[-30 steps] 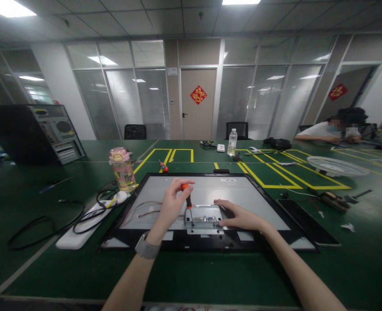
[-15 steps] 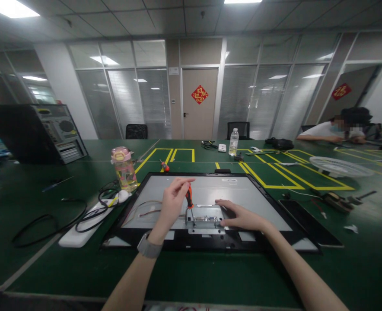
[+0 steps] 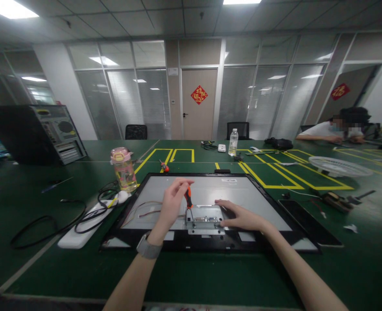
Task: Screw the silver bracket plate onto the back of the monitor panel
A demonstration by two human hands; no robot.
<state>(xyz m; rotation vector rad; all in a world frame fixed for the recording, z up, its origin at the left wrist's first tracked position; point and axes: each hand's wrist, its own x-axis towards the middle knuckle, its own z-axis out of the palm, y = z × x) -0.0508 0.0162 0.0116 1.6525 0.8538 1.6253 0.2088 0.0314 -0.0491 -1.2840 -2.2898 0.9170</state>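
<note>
A monitor panel (image 3: 256, 196) lies on the green table with its grey metal back up and a black frame around it. On its near middle sits a metal bracket (image 3: 207, 231) with a row of connectors. My left hand (image 3: 174, 201) grips an orange and black screwdriver (image 3: 188, 198) by the top of its handle. The shaft slants down to the bracket's left end, its tip near a screw hole. My right hand (image 3: 239, 215) rests with fingers spread over the bracket's right end, thumb and fingertips touching it. Thin wires (image 3: 152, 211) run leftward across the panel.
Left of the panel lie a white power strip (image 3: 77, 237), black cables and a pink-lidded bottle (image 3: 122, 168). Right of it are a dark flat slab (image 3: 307, 222) and a tool (image 3: 338, 201). A computer case (image 3: 32, 134) stands far left. A person (image 3: 327, 129) leans on the table far right.
The screwdriver's handle has tilted very slightly to the left in my left hand. My right hand stays in place on the bracket.
</note>
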